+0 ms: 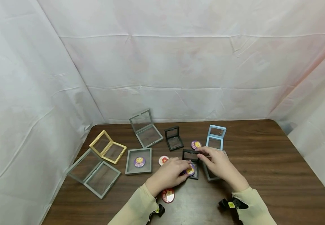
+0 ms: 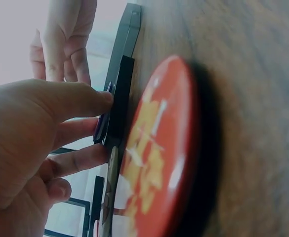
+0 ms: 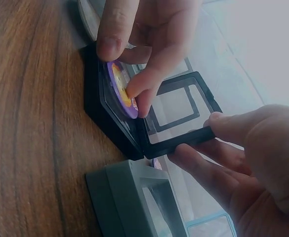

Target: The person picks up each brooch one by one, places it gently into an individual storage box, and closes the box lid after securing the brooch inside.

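Observation:
My left hand (image 1: 169, 173) pinches a round purple-rimmed button badge (image 3: 120, 88) with a yellow figure. The badge lies tilted over the base of a small black display case (image 3: 96, 91), its edge right at the inside of the frame. Between thumb and fingers, my right hand (image 1: 218, 164) grips the raised clear-windowed lid (image 3: 176, 143) of that case. A red button badge (image 2: 159, 148) lies on the table near my left wrist, and a white badge with a red flower (image 1: 163, 160) lies just beyond the left hand.
Left stand a large open grey case (image 1: 103, 179), a yellow case (image 1: 114, 152) and a grey case (image 1: 138, 150) bearing a purple badge. Behind are an open grey case (image 1: 148, 136), a black case (image 1: 174, 142), another purple badge (image 1: 196, 144) and a blue case (image 1: 215, 137). A grey case (image 3: 119, 197) sits under my right hand.

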`<state>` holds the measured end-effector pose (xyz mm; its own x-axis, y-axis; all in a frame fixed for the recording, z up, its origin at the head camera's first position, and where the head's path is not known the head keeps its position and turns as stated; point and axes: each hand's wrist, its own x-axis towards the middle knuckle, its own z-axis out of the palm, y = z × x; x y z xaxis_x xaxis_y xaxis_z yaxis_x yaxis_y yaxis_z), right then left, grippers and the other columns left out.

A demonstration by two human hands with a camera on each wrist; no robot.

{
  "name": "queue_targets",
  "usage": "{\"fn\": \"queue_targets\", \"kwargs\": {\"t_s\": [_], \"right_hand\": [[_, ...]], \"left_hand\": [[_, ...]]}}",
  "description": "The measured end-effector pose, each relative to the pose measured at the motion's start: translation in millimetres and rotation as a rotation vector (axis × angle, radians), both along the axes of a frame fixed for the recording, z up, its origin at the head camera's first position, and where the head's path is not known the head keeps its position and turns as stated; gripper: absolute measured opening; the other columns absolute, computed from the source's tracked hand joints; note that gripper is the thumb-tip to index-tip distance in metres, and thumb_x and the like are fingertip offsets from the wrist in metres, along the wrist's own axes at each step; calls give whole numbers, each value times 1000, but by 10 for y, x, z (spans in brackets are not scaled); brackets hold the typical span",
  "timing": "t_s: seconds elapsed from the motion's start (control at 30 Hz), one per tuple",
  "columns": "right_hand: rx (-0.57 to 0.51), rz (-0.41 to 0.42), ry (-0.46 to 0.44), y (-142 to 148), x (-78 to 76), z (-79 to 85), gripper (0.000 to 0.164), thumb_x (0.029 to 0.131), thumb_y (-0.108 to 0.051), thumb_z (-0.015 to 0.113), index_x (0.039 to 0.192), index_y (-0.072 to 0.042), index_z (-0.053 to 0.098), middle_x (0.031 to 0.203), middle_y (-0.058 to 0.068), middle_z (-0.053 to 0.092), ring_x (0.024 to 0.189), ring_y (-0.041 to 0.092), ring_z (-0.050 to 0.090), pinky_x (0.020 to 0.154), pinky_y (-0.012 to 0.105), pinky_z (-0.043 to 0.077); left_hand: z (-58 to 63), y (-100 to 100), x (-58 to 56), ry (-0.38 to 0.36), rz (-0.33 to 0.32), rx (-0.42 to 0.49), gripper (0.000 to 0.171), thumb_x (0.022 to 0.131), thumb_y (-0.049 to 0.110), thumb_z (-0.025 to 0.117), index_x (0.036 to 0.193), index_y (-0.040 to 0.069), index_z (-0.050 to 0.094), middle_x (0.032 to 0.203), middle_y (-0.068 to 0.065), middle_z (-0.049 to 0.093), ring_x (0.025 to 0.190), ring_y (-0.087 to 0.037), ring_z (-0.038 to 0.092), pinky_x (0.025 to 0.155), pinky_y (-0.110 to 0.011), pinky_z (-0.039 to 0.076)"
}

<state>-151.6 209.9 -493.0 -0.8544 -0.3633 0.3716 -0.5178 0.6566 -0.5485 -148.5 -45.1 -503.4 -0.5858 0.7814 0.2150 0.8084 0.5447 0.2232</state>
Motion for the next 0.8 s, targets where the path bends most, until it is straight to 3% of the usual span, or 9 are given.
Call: {"fn": "queue_targets", "kwargs": {"t_s": [0.3,0.5,0.7,0.8], "right_hand": [[-12,6,-2,15,-14,0,18,104,-7,75,122,-7,78,109,3,80,90,15,77,75,34,65],[-11,12,-6,18,-15,-5,18,103,-7,76,122,-7,78,111,6,80,91,16,77,74,33,65],[-4,17,-8,18,-7,0,18,104,-7,75,121,-8,78,112,6,80,90,15,76,74,33,64],[-5,18,-3,15,-15,2,18,104,-7,75,121,-7,78,112,6,80,90,15,76,74,33,64]], "left_hand": [[-19,5,27,22,30,63,10,101,23,81,111,23,84,133,-4,72,119,-21,70,104,-42,54],[-38,2,26,32,16,62,13,102,18,79,114,22,84,134,3,75,113,-17,67,102,-36,53],[-37,-8,28,5,1,46,14,101,20,79,114,24,83,139,5,74,120,-18,65,98,-37,51],[-42,-3,20,-2,-29,41,13,102,23,79,115,24,82,140,5,73,128,-18,64,104,-39,50]]}}
